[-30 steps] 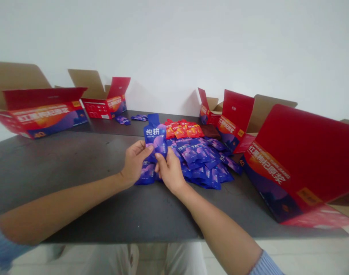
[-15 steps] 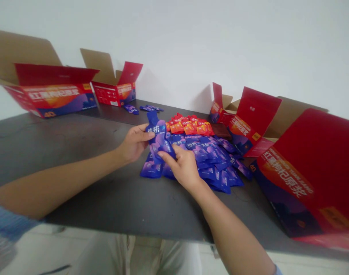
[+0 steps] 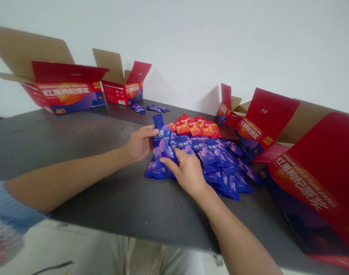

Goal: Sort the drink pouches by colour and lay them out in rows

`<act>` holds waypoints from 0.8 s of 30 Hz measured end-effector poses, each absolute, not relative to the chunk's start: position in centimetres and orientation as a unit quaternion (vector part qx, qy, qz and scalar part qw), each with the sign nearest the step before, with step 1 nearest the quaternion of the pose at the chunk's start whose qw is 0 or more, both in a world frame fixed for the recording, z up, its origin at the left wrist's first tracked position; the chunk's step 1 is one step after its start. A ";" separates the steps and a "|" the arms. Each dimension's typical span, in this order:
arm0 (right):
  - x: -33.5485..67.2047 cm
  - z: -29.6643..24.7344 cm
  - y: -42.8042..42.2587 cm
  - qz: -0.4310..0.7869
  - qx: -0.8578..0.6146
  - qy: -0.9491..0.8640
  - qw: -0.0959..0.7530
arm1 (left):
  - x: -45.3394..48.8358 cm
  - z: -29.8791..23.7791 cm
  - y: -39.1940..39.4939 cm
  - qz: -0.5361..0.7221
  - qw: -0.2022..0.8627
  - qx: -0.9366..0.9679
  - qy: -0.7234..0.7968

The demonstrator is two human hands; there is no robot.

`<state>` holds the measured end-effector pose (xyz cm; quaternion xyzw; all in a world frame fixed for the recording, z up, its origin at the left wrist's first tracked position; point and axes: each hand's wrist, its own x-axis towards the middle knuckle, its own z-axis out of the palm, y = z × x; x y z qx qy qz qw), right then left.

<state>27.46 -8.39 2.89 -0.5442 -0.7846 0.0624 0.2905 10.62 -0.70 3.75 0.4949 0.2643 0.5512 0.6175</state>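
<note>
Between my hands, above the table, is a blue-purple pouch [image 3: 162,143] with white lettering and a narrow neck pointing up. My left hand [image 3: 141,143] pinches its left side near the top, thumb across the front. Lower down, my right hand [image 3: 188,170] grips the right edge, with its thumb on the front; whether more than one pouch is in the grip I cannot tell. Just behind and to the right lies a heap of the same blue pouches [image 3: 217,154]. Red-orange pouches [image 3: 196,128] lie in rows beyond them.
Open red cartons stand at the back left [image 3: 74,95], farther back [image 3: 117,93], at the right [image 3: 251,133] and at the near right [image 3: 303,191]. A few blue pouches [image 3: 157,108] lie near the wall. A dark brown flat object [image 3: 228,133] sits beside the red pouches on the dark table [image 3: 105,198].
The view has shifted slightly, so that everything appears farther right. Both hands keep their hold on the pouch, in nearly the same pose.
</note>
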 end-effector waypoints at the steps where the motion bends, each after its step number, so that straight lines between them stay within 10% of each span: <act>1: 27.3 2.9 -8.4 0.053 -0.549 -0.787 0.276 | 10.6 3.7 -0.5 0.549 0.618 0.492 0.273; 24: 26.9 1.9 -8.0 0.115 -0.551 -0.769 0.303 | 10.6 0.8 0.8 0.657 0.283 0.563 0.415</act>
